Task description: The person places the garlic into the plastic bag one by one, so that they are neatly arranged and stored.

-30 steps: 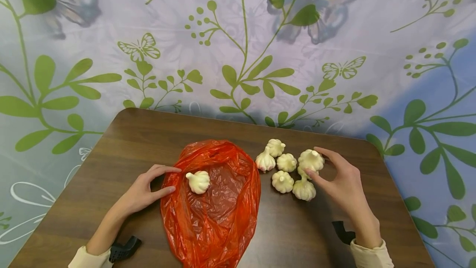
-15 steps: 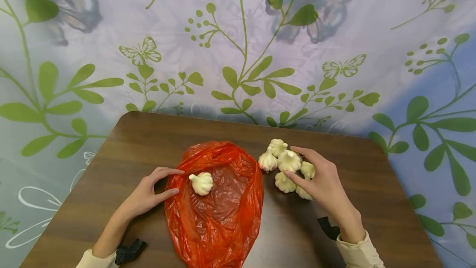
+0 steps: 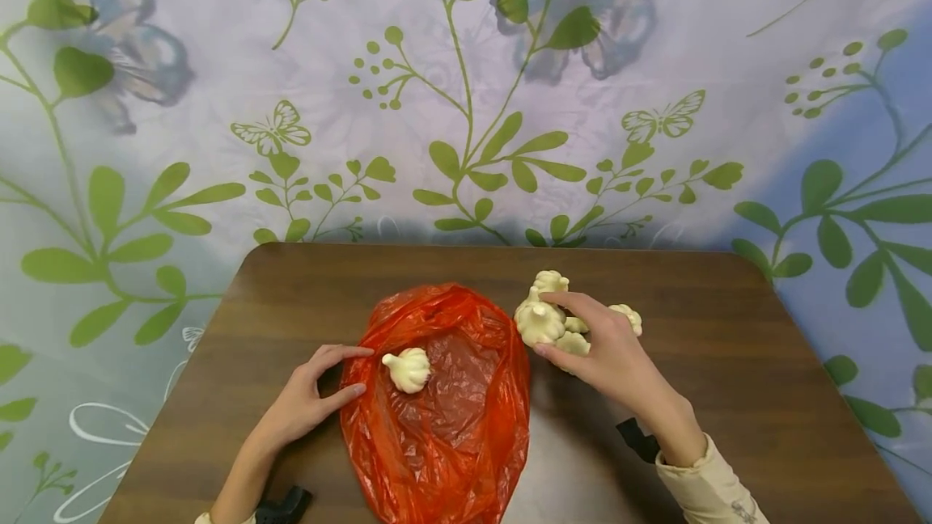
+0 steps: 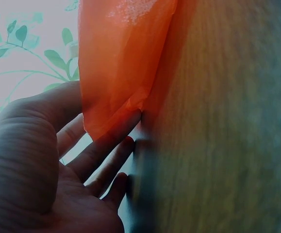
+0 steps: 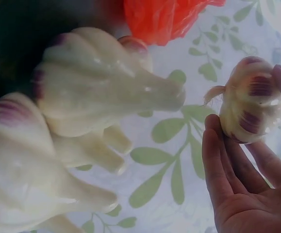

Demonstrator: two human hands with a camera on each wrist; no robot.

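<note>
A red plastic bag (image 3: 466, 471) lies spread on the table, its mouth facing up. Inside, near its left side, rests one white garlic bulb (image 3: 409, 370). My left hand (image 3: 302, 403) holds the bag's left rim; in the left wrist view the thin film (image 4: 123, 53) passes between thumb and fingers. Just beyond the bag's right edge, my right hand (image 3: 619, 358) grips another garlic bulb (image 3: 540, 324) between thumb and fingertips. The right wrist view shows this purple-streaked bulb (image 5: 253, 99) raised, with its root tuft showing.
More garlic bulbs lie on the brown table (image 3: 699, 395) around and beneath my right hand, partly hidden by it: one bulb (image 3: 551, 281) behind, another (image 3: 628, 318) to the right. A patterned cloth (image 3: 466, 87) hangs beyond the table's far edge.
My right hand has moved left with the garlic bulb, from the right side of the pile to beside the bag. The left hand stays at the bag's rim. The head view has shifted slightly.
</note>
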